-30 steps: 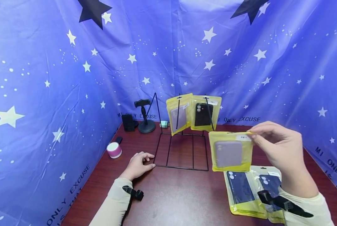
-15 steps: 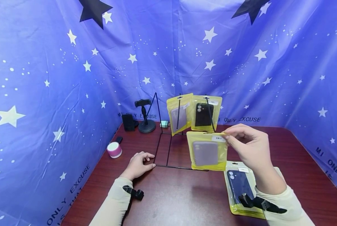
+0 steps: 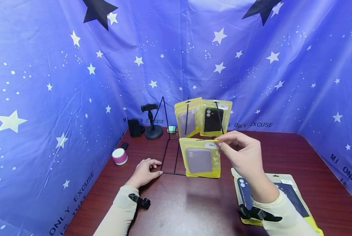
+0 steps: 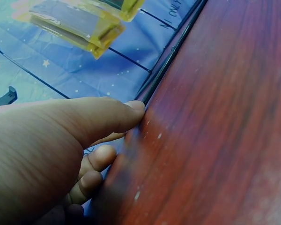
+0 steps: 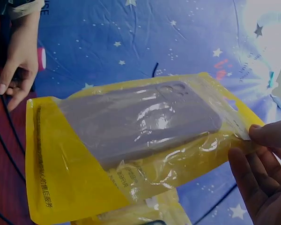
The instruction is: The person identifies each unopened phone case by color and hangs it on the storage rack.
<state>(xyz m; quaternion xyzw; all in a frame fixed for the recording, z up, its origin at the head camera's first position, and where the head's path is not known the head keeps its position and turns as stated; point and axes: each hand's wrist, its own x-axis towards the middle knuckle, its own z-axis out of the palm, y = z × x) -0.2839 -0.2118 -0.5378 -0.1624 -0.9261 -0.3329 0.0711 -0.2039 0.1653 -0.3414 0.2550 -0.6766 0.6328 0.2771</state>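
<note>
Yellow-edged, the lilac phone-case packet (image 3: 199,161) has come left to the front of the wire rack (image 3: 166,118), bringing it near the hooks (image 3: 219,118), its top corner pinched by my right hand (image 3: 244,153), while my left hand (image 3: 143,172), fingers relaxed, touches the rack's base corner.

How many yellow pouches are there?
5: held pouch in the right hand; purple-case pouch and black-case pouch on the rack; left pouch and right pouch on the table; more may be hidden.

Two packets (image 3: 212,119) on rack (image 3: 166,118); phone stand (image 3: 150,117) left.
</note>
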